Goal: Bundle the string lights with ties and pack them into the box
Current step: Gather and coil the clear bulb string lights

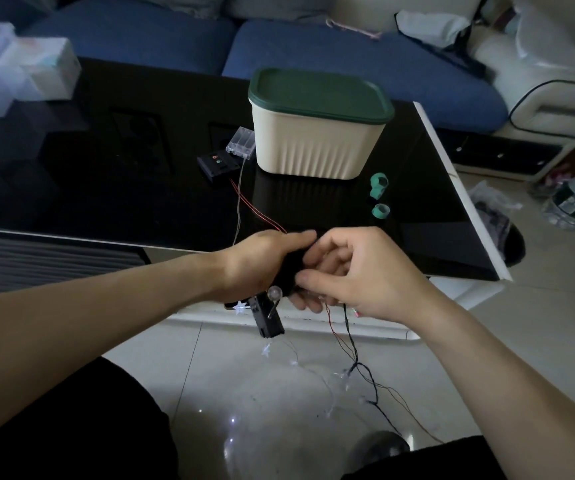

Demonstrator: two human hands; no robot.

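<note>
My left hand (262,261) grips a bundle of string lights (274,294) just in front of the table's near edge; a round bulb, a star light and a black battery case (267,318) stick out below it. My right hand (358,271) pinches the bundle from the right, fingers curled. Loose wires with small star lights (352,372) hang from the hands to the floor. Red wires run back across the black table (140,209). A cream box with a dark green lid (317,126) stands closed on the table. Two green tie rolls (379,195) lie to its right.
A clear battery holder (241,143) and a small black controller (218,164) sit left of the box. Clear plastic bins (12,71) stand at the table's far left. A blue sofa (348,57) lies behind. A water bottle (573,199) stands on the floor at right.
</note>
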